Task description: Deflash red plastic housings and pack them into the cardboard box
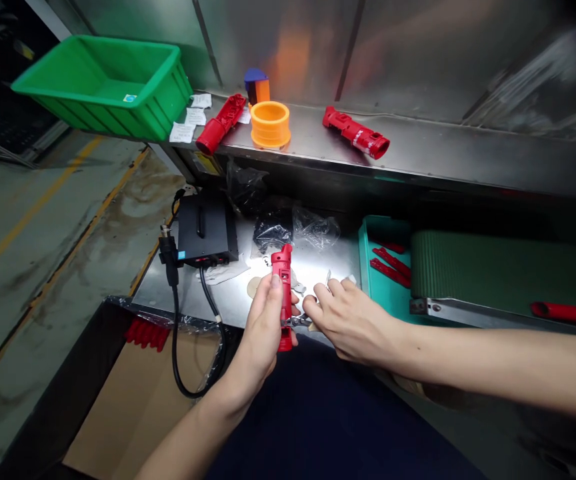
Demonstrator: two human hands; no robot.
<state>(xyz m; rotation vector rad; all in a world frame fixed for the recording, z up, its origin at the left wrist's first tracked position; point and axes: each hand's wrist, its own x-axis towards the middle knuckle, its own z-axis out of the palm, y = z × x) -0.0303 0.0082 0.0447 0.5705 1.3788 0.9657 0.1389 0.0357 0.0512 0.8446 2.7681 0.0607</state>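
My left hand (264, 310) is wrapped around a red plastic tube-shaped housing (282, 268), thumb along its side. The housing stands nearly upright over the metal bench, with a small square opening facing up. Close by on the right, my right hand (345, 317) is closed around a small metal tool (297, 321), whose tip reaches the lower part of the housing. Its kind is unclear, since my fingers cover most of it.
On the shelf are a green bin (103, 100), an orange ring (271, 125) and two red housings (222, 125) (357, 133). A black box (205, 227) with a cable stands left. A teal tray (375, 280) of red parts sits beside a green conveyor (498, 270). A carton (133, 393) lies lower left.
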